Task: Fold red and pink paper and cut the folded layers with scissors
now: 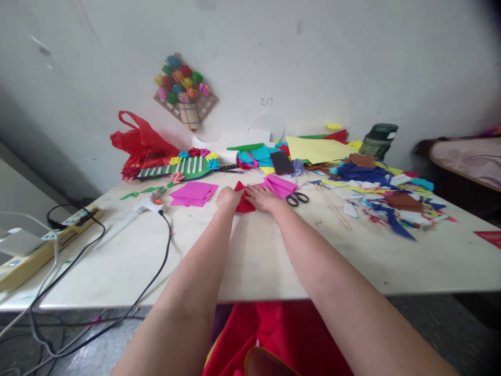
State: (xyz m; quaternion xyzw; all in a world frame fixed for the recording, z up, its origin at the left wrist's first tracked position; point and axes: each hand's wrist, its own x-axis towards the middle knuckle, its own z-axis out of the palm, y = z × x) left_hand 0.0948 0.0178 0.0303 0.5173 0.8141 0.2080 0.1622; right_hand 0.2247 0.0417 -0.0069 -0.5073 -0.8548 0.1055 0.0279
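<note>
A piece of folded red paper [245,204] lies on the table in front of me, its pointed tip facing away. My left hand [229,197] is closed at its left edge, thumb and fingers pinching the paper. Across the paper's right side, my right hand [263,198] lies flat with its fingers stretched out, pressing on it. A stack of pink paper squares [193,194] sits left of my left hand. Beyond my right hand are more folded pink sheets [281,185], and black-handled scissors [297,199] rest beside that wrist.
A white glue gun [151,202] with a black cord and a power strip [50,243] occupy the left side. Paper scraps [391,193], a wooden stick [333,208] and a green bottle [379,141] stand or lie right. A phone [282,163] and a flower-decorated green board [188,166] are at the back.
</note>
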